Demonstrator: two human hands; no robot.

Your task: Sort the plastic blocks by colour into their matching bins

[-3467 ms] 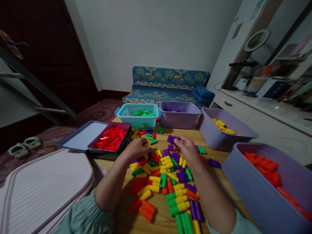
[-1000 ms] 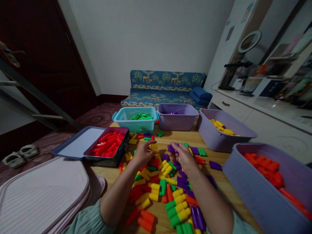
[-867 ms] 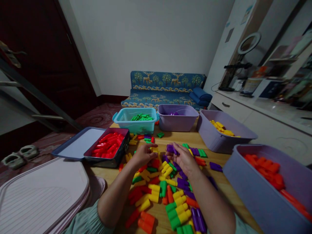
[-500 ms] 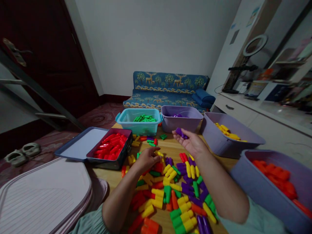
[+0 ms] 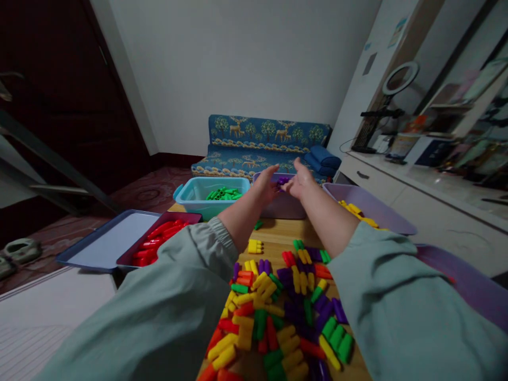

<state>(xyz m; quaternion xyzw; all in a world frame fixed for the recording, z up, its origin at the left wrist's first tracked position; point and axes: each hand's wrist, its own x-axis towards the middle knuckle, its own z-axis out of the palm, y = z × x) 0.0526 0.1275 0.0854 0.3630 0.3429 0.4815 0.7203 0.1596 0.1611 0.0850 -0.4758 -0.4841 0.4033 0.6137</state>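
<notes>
Both my hands reach forward over the purple bin [image 5: 283, 210] at the far side of the table. My left hand [image 5: 266, 184] is at its left, fingers stretched out and apart. Opposite it, my right hand [image 5: 300, 182] is open, thumb raised and palm turned inward. Purple peg-shaped blocks [image 5: 283, 181] show between the two hands; whether any still touches the fingertips I cannot tell. The forearms hide part of the bin. Nearer to me, many mixed blocks [image 5: 273, 312] in yellow, green, red, orange and purple lie spread on the wooden table [image 5: 286, 233].
A turquoise bin [image 5: 198, 198] holds green blocks. Left of it, an open case [image 5: 127, 256] contains red blocks. On the right stand a bin [image 5: 391, 214] with yellow blocks and another purple bin [image 5: 468, 280], partly behind my sleeve. A patterned sofa [image 5: 262, 140] stands behind.
My right hand has moved forward from above the table to the bin, and the purple blocks it held are no longer plainly in its grip. My left hand has left the pile and joined it.
</notes>
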